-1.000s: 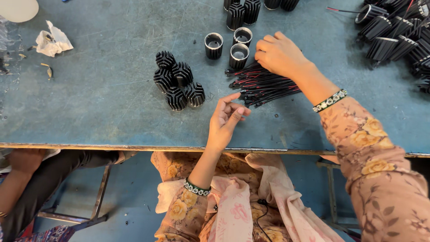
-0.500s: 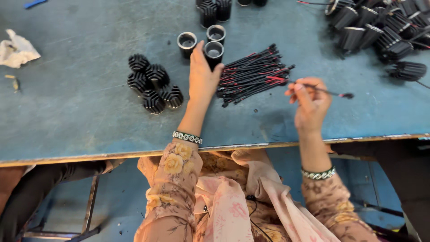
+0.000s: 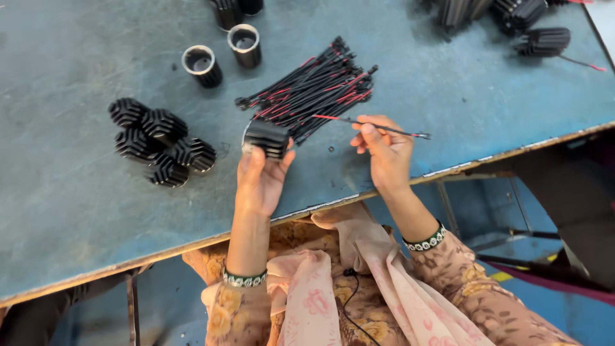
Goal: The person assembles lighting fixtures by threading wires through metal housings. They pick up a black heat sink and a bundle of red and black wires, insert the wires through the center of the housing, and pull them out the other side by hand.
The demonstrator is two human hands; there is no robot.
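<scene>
Left hand point(image 3: 259, 179) grips a black finned heat sink point(image 3: 266, 138), right hand point(image 3: 384, 150) pinches a red-and-black wire lead point(image 3: 371, 126); its thin end, probably loosely held, could slip.

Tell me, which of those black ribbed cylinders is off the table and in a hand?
The one gripped in the left hand: that finned cylinder is held above the table near the wire bundle, while the cluster of finned pieces lies on it untouched.

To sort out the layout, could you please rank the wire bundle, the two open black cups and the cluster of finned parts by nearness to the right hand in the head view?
1. Wire bundle, just above the right hand.
2. Open black cups, upper left.
3. Cluster of finned parts, far left.
</scene>
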